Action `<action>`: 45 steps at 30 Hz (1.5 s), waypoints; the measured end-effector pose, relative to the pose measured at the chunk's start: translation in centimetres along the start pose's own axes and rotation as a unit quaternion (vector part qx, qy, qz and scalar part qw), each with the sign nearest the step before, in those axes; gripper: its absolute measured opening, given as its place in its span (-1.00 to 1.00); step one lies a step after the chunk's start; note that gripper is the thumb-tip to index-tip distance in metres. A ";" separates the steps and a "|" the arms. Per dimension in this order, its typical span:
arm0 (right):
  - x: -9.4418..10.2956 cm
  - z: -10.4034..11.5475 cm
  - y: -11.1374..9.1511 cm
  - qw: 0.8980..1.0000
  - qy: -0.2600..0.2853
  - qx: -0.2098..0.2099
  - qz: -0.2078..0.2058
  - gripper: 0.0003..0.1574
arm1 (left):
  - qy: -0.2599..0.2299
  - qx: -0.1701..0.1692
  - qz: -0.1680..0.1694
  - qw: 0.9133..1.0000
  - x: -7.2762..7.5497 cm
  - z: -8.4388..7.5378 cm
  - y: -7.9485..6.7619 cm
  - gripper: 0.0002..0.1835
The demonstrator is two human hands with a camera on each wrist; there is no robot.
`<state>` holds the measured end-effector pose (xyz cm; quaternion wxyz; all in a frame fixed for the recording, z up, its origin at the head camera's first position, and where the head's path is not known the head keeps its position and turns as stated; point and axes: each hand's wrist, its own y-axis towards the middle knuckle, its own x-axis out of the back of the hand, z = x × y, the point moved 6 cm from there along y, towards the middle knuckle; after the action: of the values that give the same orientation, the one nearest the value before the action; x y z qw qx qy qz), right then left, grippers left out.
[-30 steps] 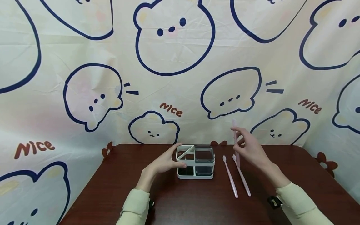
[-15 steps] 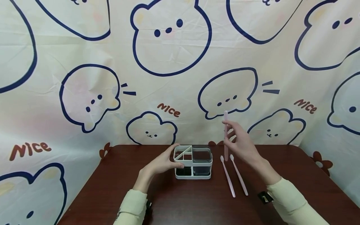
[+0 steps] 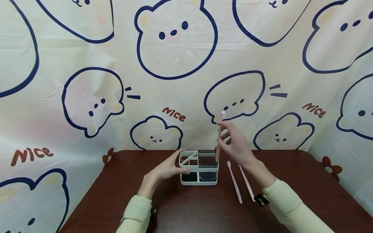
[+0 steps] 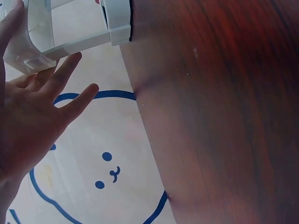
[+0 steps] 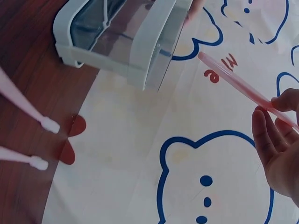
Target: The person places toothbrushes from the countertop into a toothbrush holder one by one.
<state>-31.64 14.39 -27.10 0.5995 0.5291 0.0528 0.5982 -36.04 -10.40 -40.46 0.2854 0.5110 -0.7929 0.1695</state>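
A white toothbrush holder (image 3: 199,169) with divided upper compartments and a clear cup on its right stands on the table. My left hand (image 3: 165,169) grips its left side, thumb across the front and fingers behind; the left wrist view shows some of those fingers (image 4: 65,74) below the holder's corner. My right hand (image 3: 236,146) pinches a pink toothbrush (image 3: 218,154), nearly upright with the head on top. Its lower handle end appears beside the holder's right rear edge in the head view; the right wrist view shows that handle (image 5: 229,78) apart from the holder (image 5: 100,60).
Two more pink toothbrushes, the nearer-left one (image 3: 234,183) and another (image 3: 246,184), lie on the brown table (image 3: 186,210) right of the holder, heads pointing away. A patterned cloth (image 3: 175,94) hangs right behind the table's far edge.
My right hand has moved left with the toothbrush, from above the two lying toothbrushes to the holder's right side. The left hand keeps its grip on the holder.
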 end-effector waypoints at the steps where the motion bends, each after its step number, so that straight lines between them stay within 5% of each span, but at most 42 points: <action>1: -0.2 0.2 0.1 1.000 0.002 0.002 -0.002 -0.25 | 0.001 0.001 0.001 1.000 0.0 0.0 0.0 0.05; 28: -4.4 2.3 0.9 0.998 0.021 0.039 -0.047 -0.45 | -0.011 -0.005 0.015 1.000 -0.3 0.0 0.2 0.05; 45: -8.5 1.3 -0.5 0.998 -0.051 0.043 -0.016 -0.62 | -0.025 -0.006 0.014 1.000 -0.4 0.3 0.2 0.04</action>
<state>-32.81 7.21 -31.75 0.5879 0.5831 0.0560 0.5579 -36.18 -10.21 -40.88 0.2662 0.5024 -0.8077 0.1561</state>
